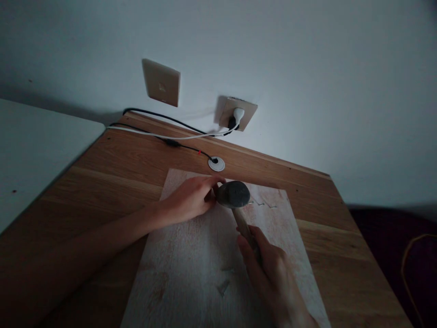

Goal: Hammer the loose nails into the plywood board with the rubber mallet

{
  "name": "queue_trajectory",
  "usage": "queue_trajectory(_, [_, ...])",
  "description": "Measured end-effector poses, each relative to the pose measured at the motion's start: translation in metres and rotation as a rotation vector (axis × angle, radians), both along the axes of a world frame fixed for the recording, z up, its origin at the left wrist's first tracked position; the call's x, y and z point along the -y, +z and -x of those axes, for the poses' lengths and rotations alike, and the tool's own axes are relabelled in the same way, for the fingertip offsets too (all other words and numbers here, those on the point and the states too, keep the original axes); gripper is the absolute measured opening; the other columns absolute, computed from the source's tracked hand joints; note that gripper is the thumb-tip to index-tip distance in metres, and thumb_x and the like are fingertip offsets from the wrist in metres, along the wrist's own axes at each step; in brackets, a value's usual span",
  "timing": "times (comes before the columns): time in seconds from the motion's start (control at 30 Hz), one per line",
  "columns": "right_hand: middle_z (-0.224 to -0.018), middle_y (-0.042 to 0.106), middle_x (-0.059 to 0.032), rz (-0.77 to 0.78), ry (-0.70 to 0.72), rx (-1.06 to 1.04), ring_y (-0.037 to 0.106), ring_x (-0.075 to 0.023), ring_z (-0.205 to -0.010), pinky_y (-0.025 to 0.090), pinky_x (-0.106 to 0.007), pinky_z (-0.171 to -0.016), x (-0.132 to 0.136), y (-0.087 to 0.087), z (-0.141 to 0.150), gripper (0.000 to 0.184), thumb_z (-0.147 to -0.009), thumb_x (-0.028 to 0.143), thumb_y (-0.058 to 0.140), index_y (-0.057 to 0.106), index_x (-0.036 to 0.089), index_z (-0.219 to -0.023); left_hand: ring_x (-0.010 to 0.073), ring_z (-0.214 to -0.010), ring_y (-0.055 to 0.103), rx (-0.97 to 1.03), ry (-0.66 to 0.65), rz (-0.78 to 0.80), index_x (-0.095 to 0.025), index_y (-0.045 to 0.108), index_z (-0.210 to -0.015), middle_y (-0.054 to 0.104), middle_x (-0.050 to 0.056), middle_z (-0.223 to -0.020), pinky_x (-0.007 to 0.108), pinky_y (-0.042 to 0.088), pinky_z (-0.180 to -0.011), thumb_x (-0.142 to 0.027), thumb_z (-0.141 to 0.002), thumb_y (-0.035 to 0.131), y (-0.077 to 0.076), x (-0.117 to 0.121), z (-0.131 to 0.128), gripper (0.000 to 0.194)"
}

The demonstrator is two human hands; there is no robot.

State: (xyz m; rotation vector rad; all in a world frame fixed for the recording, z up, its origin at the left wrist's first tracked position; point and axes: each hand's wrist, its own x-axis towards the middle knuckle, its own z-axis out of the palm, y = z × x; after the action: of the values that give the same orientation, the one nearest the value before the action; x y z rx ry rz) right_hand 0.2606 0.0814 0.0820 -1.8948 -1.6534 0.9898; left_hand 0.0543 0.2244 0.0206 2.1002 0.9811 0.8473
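Note:
My right hand [269,269] is wrapped round the wooden handle of a hammer [235,195], whose dark head hangs just over the far part of a pale wooden board [191,264]. My left hand [191,198] rests on the board right beside the hammer head, fingers pinched together; whatever they hold is hidden behind the head. A few small nails [262,203] stand in the board just right of the hammer head.
The board lies on a brown wooden table [112,164]. Black and white cables [164,134] run along its far edge to a wall socket [237,114]. A white grommet [216,163] sits behind the board. A white surface [34,150] adjoins at left.

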Motion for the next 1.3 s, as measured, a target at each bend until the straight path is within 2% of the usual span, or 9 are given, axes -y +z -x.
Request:
queue_trajectory(0.13, [-0.076,0.072,0.0,-0.003,-0.04,-0.026,0.069,-0.017,-0.065,0.047,-0.029,-0.063,0.0,0.003,0.002,0.037,-0.109,0.055,0.049,0.066,0.022,-0.109,0.0237,-0.102,0.078,-0.026,0.008,-0.015,-0.021,0.071,-0.13,0.081,0.006,-0.109,0.035,0.059,-0.09,-0.003,-0.087,0.069,0.001,0.001,0.0,0.047])
queue_trajectory(0.27, [-0.059,0.051,0.0065,0.054,-0.11,-0.059,0.046,-0.0138,-0.049,0.033,-0.028,-0.047,0.002,0.005,0.001,0.044,-0.106,0.062,0.053,0.066,0.021,-0.112,0.0181,-0.085,0.075,-0.034,0.0,-0.014,-0.021,0.067,-0.135,0.08,0.003,-0.099,0.029,0.056,-0.077,-0.001,-0.086,0.068,0.002,0.001,0.002,0.053])
queue_trajectory(0.33, [-0.056,0.043,0.0084,0.078,-0.135,-0.081,0.041,-0.0137,-0.047,0.029,-0.027,-0.044,0.003,0.007,0.001,0.048,-0.105,0.065,0.052,0.067,0.021,-0.115,0.0154,-0.077,0.072,-0.036,-0.009,-0.011,-0.021,0.066,-0.136,0.079,0.001,-0.094,0.027,0.053,-0.072,-0.002,-0.086,0.068,0.002,0.001,0.002,0.053])
queue_trajectory(0.53, [-0.056,0.044,0.0083,0.075,-0.11,-0.071,0.041,-0.0143,-0.046,0.029,-0.028,-0.045,0.005,0.008,0.002,0.051,-0.105,0.066,0.052,0.067,0.02,-0.12,0.0159,-0.076,0.072,-0.04,-0.002,0.012,-0.021,0.065,-0.139,0.08,0.001,-0.096,0.027,0.052,-0.071,-0.002,-0.087,0.068,0.001,0.0,0.001,0.054])
queue_trajectory(0.73, [-0.065,0.063,0.0029,0.024,-0.033,-0.018,0.059,-0.0166,-0.056,0.043,-0.031,-0.058,0.004,0.001,0.002,0.043,-0.108,0.058,0.05,0.069,0.021,-0.114,0.0215,-0.095,0.077,-0.038,0.03,-0.018,-0.022,0.062,-0.144,0.081,0.006,-0.107,0.032,0.058,-0.085,-0.003,-0.087,0.068,-0.004,0.001,0.002,0.06])
queue_trajectory(0.87, [-0.074,0.071,-0.0019,-0.016,-0.036,-0.032,0.068,-0.0193,-0.063,0.049,-0.032,-0.062,0.006,-0.007,-0.003,0.046,-0.108,0.058,0.051,0.068,0.017,-0.121,0.0226,-0.101,0.077,-0.036,-0.011,-0.002,-0.022,0.063,-0.143,0.08,0.006,-0.111,0.033,0.058,-0.089,-0.003,-0.087,0.068,-0.001,0.001,0.002,0.059])
queue_trajectory(0.97, [-0.065,0.065,0.0009,-0.027,-0.031,-0.009,0.061,-0.0184,-0.054,0.044,-0.03,-0.051,0.007,-0.009,-0.007,0.051,-0.106,0.06,0.054,0.069,0.016,-0.127,0.0225,-0.101,0.077,-0.028,-0.001,0.018,-0.021,0.063,-0.142,0.08,0.006,-0.112,0.033,0.057,-0.088,-0.001,-0.086,0.069,0.0,0.001,0.002,0.06])
queue_trajectory(1.07, [-0.056,0.055,0.0049,0.017,-0.043,-0.02,0.052,-0.0158,-0.044,0.036,-0.028,-0.043,0.007,-0.006,-0.006,0.052,-0.106,0.062,0.053,0.072,0.017,-0.125,0.0198,-0.091,0.076,-0.016,0.029,0.009,-0.02,0.063,-0.142,0.08,0.004,-0.105,0.031,0.056,-0.082,0.0,-0.085,0.07,-0.002,0.001,0.002,0.06])
queue_trajectory(1.3, [-0.058,0.046,0.007,0.046,-0.171,-0.106,0.046,-0.0143,-0.046,0.035,-0.026,-0.041,0.008,0.004,0.001,0.054,-0.105,0.067,0.052,0.068,0.018,-0.125,0.0152,-0.076,0.071,-0.015,-0.009,-0.02,-0.02,0.063,-0.139,0.08,0.001,-0.096,0.028,0.054,-0.075,-0.007,-0.089,0.072,-0.005,-0.001,0.004,0.052])
